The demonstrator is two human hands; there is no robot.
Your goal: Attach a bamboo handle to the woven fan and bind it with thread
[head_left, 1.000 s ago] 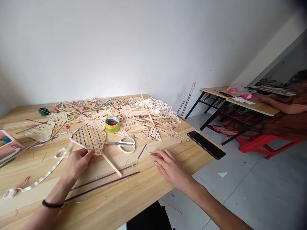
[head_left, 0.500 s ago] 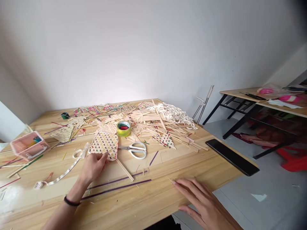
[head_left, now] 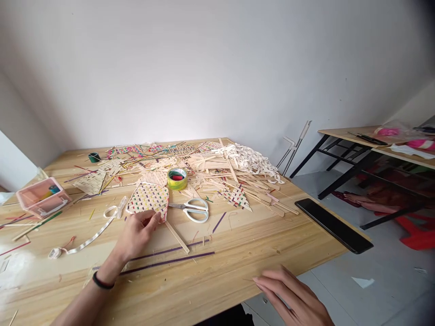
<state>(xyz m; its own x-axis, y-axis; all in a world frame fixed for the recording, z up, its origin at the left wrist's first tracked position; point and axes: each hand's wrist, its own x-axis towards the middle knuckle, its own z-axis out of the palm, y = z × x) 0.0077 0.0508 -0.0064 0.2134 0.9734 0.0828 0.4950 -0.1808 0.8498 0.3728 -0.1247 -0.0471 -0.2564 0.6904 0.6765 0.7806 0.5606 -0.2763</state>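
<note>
Your left hand [head_left: 136, 236] is closed on the near edge of a pale, four-sided woven panel with coloured flecks and white edging [head_left: 147, 197], left of frame centre, beside white-handled metal scissors [head_left: 187, 208]. Your right hand [head_left: 295, 298] has drawn back to the lower right, at the near edge of the wood-grain table [head_left: 234, 269], leaving one hand on the panel. Hands: well apart. Left fingers curl; right fingers point leftward, close together; whether they grip anything cannot be told.

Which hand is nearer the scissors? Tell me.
Left. The left hand holds the woven panel, left of the scissors; the right hand is farther, to their right, by the table edge.
</note>
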